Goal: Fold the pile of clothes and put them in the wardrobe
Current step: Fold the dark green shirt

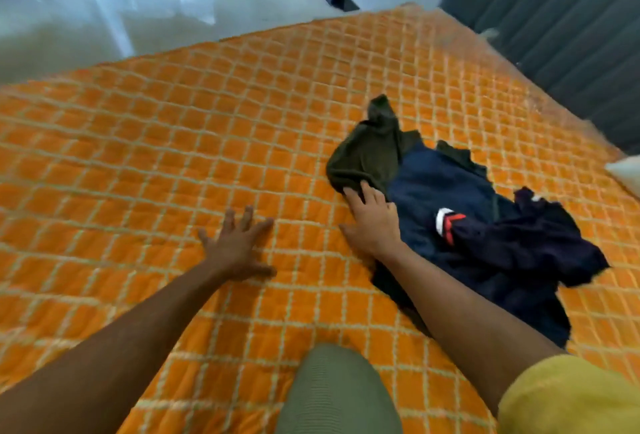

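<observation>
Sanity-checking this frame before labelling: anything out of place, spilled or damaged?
Nothing damaged or spilled. The only mess is the expected one: the olive-green garment, navy garment and dark garment with red-and-white cuff lie crumpled in a heap on the orange quilt. The left hand lies flat on the quilt; the right hand rests on the heap.
</observation>
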